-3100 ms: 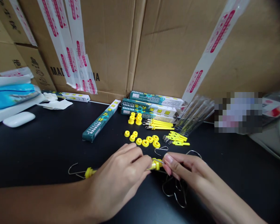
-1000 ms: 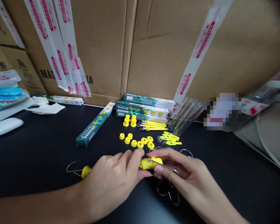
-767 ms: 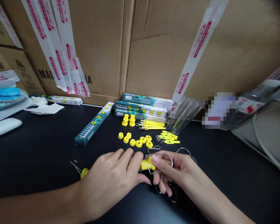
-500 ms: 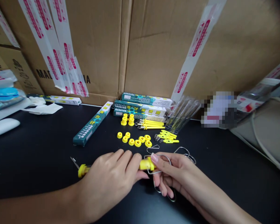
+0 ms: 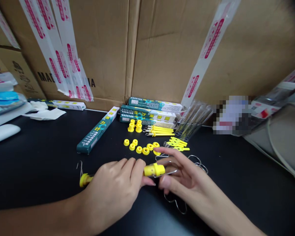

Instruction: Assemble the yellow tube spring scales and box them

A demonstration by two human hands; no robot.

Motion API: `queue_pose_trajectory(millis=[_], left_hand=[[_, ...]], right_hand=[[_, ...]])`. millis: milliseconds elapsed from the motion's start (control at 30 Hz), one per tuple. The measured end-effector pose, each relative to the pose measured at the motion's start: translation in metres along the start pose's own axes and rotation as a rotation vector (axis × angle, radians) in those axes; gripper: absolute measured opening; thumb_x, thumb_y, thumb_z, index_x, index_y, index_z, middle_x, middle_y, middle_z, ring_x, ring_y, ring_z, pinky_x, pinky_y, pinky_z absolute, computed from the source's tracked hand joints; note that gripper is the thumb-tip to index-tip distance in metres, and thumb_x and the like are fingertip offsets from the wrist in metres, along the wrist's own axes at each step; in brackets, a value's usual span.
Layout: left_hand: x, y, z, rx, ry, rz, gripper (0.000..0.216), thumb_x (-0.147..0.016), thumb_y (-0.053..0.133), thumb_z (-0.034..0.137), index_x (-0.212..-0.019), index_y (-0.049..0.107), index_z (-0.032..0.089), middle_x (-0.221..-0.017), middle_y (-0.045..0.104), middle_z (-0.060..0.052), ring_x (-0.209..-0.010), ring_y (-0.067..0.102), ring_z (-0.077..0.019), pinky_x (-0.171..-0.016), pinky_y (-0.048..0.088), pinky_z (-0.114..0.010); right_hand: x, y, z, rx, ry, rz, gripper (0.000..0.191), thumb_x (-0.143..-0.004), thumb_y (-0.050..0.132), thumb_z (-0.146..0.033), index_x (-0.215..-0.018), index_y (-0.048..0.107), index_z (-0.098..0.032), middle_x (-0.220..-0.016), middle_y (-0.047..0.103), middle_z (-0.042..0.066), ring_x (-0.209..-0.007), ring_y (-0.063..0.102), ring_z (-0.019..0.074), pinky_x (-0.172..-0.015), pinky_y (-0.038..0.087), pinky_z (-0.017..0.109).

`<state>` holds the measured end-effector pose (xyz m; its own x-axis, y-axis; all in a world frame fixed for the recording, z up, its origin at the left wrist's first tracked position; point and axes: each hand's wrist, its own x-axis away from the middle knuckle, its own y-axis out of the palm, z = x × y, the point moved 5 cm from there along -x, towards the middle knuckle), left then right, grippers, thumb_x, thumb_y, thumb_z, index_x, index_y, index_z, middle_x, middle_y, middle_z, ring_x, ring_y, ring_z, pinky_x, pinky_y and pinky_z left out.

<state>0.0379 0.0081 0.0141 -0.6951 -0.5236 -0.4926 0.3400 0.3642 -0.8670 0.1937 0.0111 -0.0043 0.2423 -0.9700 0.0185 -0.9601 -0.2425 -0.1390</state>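
In front of the slanted green box, the left hand hid the middle of a yellow-ended piece. Right of the box, the right hand partly covered a wire hook and pixelation masked an object; left, the view's edge cropped a blue packet.

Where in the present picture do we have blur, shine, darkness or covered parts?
In the head view, a pale sheen on the black tabletop near the bottom edge; also head view, upper right corner darkened; head view, a mosaic patch at right hides what it covers; head view, right hand slightly soft, fine print on the slanted green box unreadable.
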Motion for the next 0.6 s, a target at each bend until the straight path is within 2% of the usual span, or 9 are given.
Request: queue_pose_trajectory(millis=[100, 167, 233, 333, 433, 500, 600], left_hand=[[0.001, -0.001, -0.002, 0.023, -0.028, -0.009, 0.041, -0.107, 0.021, 0.021, -0.081, 0.053, 0.019, -0.062, 0.062, -0.001, -0.05, 0.064, -0.019, -0.045, 0.044, -0.03], [0.001, 0.001, -0.001, 0.039, -0.019, -0.042, 0.043, -0.106, 0.019, 0.019, -0.08, 0.053, 0.019, -0.063, 0.061, -0.001, -0.05, 0.063, -0.0194, -0.045, 0.044, -0.03], [0.0, 0.001, 0.0, 0.03, -0.001, -0.049, 0.045, -0.107, 0.018, 0.024, -0.079, 0.053, 0.019, -0.063, 0.061, -0.001, -0.049, 0.063, -0.0205, -0.043, 0.045, -0.032], [0.0, -0.002, 0.004, -0.066, 0.024, 0.017, 0.044, -0.107, 0.022, 0.038, -0.091, 0.056, 0.014, -0.067, 0.064, -0.003, -0.053, 0.066, -0.0225, -0.041, 0.045, -0.034], [0.0, -0.004, 0.007, -0.171, 0.071, 0.063, 0.033, -0.107, 0.027, 0.028, -0.105, 0.055, 0.01, -0.075, 0.069, -0.006, -0.06, 0.07, -0.0233, -0.039, 0.042, -0.033], [0.0, -0.005, 0.009, -0.209, 0.099, 0.072, 0.029, -0.106, 0.029, 0.022, -0.103, 0.054, 0.01, -0.074, 0.069, -0.006, -0.06, 0.07, -0.0233, -0.037, 0.04, -0.032], [0.0, -0.006, 0.01, -0.24, 0.128, 0.073, 0.03, -0.107, 0.03, 0.025, -0.1, 0.055, 0.009, -0.069, 0.066, -0.004, -0.055, 0.067, -0.0221, -0.038, 0.037, -0.032]], right_hand=[[0.004, -0.002, -0.014, 0.38, -0.29, 0.043, 0.043, -0.081, 0.079, -0.03, -0.121, 0.063, -0.03, -0.116, 0.069, 0.004, -0.093, 0.071, 0.0194, -0.084, 0.059, 0.03], [0.008, -0.002, -0.022, 0.553, -0.445, 0.077, 0.027, -0.086, 0.075, -0.022, -0.111, 0.068, -0.028, -0.112, 0.072, 0.003, -0.103, 0.069, 0.021, -0.09, 0.057, 0.029], [0.011, -0.002, -0.026, 0.603, -0.512, 0.116, 0.018, -0.088, 0.071, -0.019, -0.105, 0.069, -0.025, -0.104, 0.075, 0.002, -0.098, 0.071, 0.0197, -0.087, 0.057, 0.026], [0.011, -0.004, -0.026, 0.591, -0.477, 0.161, 0.014, -0.088, 0.071, -0.02, -0.101, 0.068, -0.023, -0.096, 0.077, 0.0, -0.086, 0.074, 0.0163, -0.079, 0.058, 0.02], [0.009, -0.004, -0.019, 0.504, -0.385, 0.153, 0.016, -0.088, 0.071, -0.022, -0.103, 0.069, -0.027, -0.1, 0.078, -0.003, -0.091, 0.074, 0.0149, -0.083, 0.057, 0.018], [0.008, -0.003, -0.016, 0.451, -0.348, 0.143, 0.024, -0.088, 0.071, -0.022, -0.11, 0.069, -0.03, -0.105, 0.078, -0.005, -0.096, 0.074, 0.0149, -0.086, 0.056, 0.019], [0.01, -0.002, -0.016, 0.456, -0.346, 0.169, 0.027, -0.087, 0.071, -0.017, -0.11, 0.071, -0.03, -0.104, 0.078, -0.004, -0.094, 0.074, 0.0154, -0.082, 0.058, 0.019]])
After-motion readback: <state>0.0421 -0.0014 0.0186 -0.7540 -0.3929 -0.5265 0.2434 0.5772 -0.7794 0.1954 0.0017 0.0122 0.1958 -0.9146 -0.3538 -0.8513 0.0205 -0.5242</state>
